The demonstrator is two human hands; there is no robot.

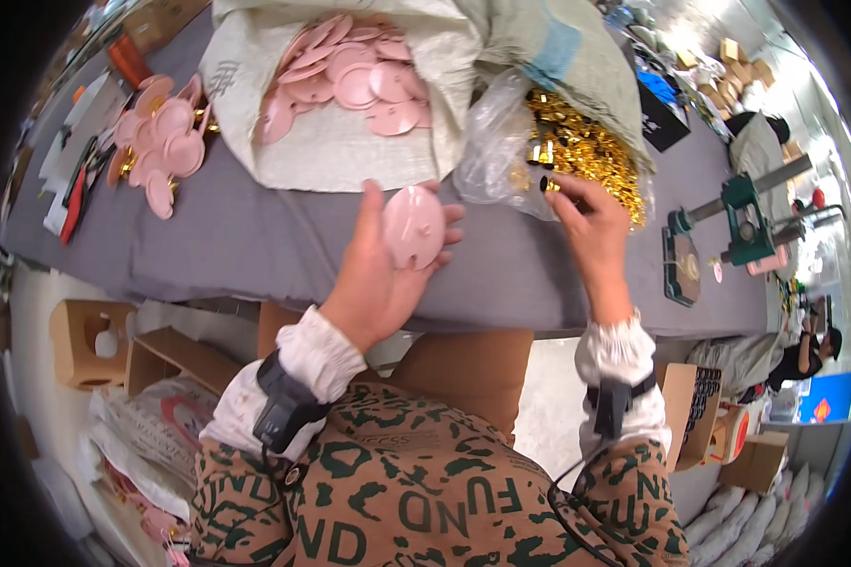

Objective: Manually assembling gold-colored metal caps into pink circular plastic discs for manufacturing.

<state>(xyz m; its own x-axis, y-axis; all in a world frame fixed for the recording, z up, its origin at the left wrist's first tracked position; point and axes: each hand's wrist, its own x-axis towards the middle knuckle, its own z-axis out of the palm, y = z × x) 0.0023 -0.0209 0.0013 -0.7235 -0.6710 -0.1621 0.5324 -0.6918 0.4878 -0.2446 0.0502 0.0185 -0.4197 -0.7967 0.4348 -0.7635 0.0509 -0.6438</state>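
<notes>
A glossy pink oval disc (413, 228) with a small raised nub rests in the palm of my left hand (373, 269), fingers curled behind it. Above the table's front part, my right hand (593, 222) pinches a small gold cap-like piece (548, 184) between thumb and fingers. Close beyond that hand is a heap of shiny gold pieces (586, 146) spilling from a sack (577, 57) and a clear plastic bag (494, 142). Behind my left hand, a white woven sack (350, 165) lies with its mouth toward me, full of pink discs (355, 80).
On the left sit a pile of pink discs with gold parts (165, 142) and red-handled pliers (74, 203). A green hand press (686, 250) stands at the right of the grey-covered table (284, 246). Cardboard boxes (175, 359) are below; another person (808, 354) is far right.
</notes>
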